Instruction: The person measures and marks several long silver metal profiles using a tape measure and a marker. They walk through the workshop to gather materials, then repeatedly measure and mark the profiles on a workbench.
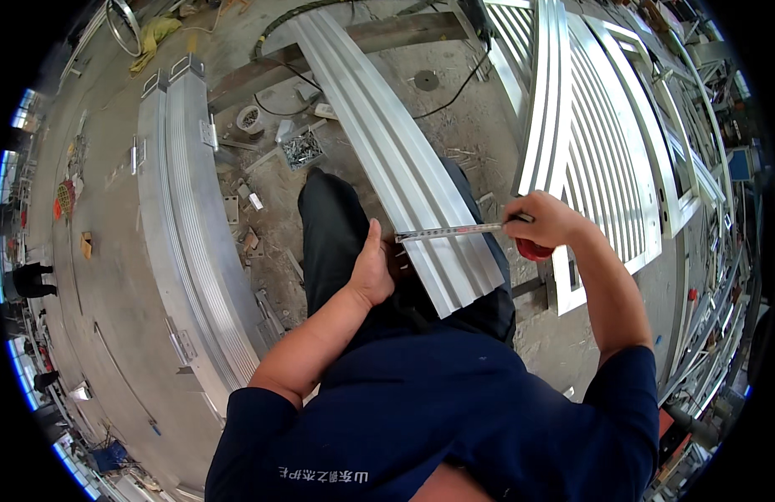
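Note:
A long ribbed aluminium panel (387,146) lies lengthwise across my lap, its near end between my knees. My right hand (542,219) is closed around a red and black tape measure (534,249) just past the panel's right edge. The drawn-out tape blade (450,232) crosses over the panel, its end at the left edge. At that edge is my left hand (372,269), thumb stretched upward, the other fingers mostly hidden at and below the panel's side. It appears to grip the panel there.
Long aluminium profiles with hinges (182,167) lie at the left. White slatted frames (609,159) are stacked at the right. Beyond my knees are a clear box of screws (301,149), a small white bucket (249,119), a dark cable (459,90) and a steel beam (404,33).

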The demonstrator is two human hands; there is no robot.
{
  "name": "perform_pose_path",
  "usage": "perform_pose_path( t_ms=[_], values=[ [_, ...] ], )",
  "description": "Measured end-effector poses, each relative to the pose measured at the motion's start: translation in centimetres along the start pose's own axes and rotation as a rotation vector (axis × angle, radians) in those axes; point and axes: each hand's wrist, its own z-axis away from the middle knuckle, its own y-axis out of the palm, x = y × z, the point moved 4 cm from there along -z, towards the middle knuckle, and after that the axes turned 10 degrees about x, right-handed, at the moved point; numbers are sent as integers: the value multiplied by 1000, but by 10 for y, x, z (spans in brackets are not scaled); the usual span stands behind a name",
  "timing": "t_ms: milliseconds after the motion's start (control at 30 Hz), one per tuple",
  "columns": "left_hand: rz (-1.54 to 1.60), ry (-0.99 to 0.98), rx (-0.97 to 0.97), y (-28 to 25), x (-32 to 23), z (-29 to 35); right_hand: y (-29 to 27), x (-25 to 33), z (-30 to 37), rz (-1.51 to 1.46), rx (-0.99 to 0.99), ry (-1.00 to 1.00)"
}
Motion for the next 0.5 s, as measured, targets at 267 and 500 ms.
perform_pose_path(
  t_ms=[267, 500],
  values=[
    [-92, 67, 36, -18, 6, 4, -11, -20, -40, 86, 149, 6],
    [-169, 69, -15, -14, 2, 3, -13, -35, -58, 101, 155, 3]
  ],
)
